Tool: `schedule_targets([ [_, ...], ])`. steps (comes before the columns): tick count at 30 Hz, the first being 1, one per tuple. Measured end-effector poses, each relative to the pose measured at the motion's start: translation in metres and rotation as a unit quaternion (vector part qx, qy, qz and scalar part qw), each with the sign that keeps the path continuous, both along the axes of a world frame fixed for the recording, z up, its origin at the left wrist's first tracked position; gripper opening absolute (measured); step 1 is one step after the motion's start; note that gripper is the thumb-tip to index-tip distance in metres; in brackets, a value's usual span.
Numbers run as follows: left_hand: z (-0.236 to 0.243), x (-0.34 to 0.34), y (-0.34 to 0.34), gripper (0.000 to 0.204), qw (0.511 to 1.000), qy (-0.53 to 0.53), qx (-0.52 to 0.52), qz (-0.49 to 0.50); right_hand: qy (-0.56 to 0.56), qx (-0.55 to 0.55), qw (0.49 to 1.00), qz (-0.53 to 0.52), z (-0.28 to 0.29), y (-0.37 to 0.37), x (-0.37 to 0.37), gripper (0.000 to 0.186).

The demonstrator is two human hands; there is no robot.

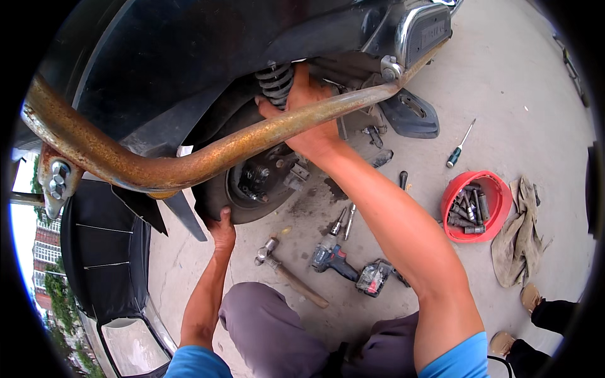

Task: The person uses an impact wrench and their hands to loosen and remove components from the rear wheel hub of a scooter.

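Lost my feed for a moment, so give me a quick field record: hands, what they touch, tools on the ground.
left hand: gripping the lower edge of the rear tyre
right hand: reaching behind the rusty guard bar, next to the coil spring
ground tools: hammer, cordless drill, screwdriver
red bowl: holds sockets
beside bowl: rag

No packages, labels, signs or screens anywhere in view.

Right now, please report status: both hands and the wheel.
Left hand grips tyre at bottom. Right hand up by shock spring, behind rusty bar. Hammer, drill on ground.
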State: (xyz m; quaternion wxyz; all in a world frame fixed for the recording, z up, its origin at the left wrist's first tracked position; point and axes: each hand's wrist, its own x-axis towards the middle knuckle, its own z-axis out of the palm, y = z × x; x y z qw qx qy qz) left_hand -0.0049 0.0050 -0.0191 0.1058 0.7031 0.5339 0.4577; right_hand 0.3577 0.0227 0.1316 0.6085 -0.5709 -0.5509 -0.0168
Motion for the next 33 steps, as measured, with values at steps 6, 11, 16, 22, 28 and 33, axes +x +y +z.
schedule_targets([
  [6, -0.006, 0.006, -0.002, 0.089, 0.998, -0.051, 0.008, -0.024, -0.007, 0.026, 1.000, -0.008, -0.004, 0.005, 0.001, 0.070],
  [11, 0.025, 0.035, -0.018, 0.097, 0.995, -0.057, -0.078, -0.009, 0.020, -0.011, 1.000, 0.004, -0.002, 0.001, 0.002, 0.072],
  [16, 0.010, 0.023, -0.014, 0.089, 0.993, -0.085, -0.077, -0.013, -0.003, 0.011, 0.998, 0.054, 0.009, -0.014, 0.011, 0.071],
  [22, 0.004, 0.023, -0.014, 0.084, 0.988, -0.098, -0.118, -0.021, -0.061, -0.006, 0.976, 0.209, -0.017, -0.067, 0.012, 0.033],
  [28, 0.011, 0.028, -0.016, 0.069, 0.988, -0.119, -0.083, -0.061, 0.004, -0.167, 0.950, 0.262, -0.041, -0.058, -0.013, 0.020],
  [33, 0.006, 0.024, -0.014, 0.071, 0.994, -0.082, -0.058, -0.040, -0.084, -0.298, 0.901, 0.305, -0.038, -0.053, -0.006, 0.024],
])
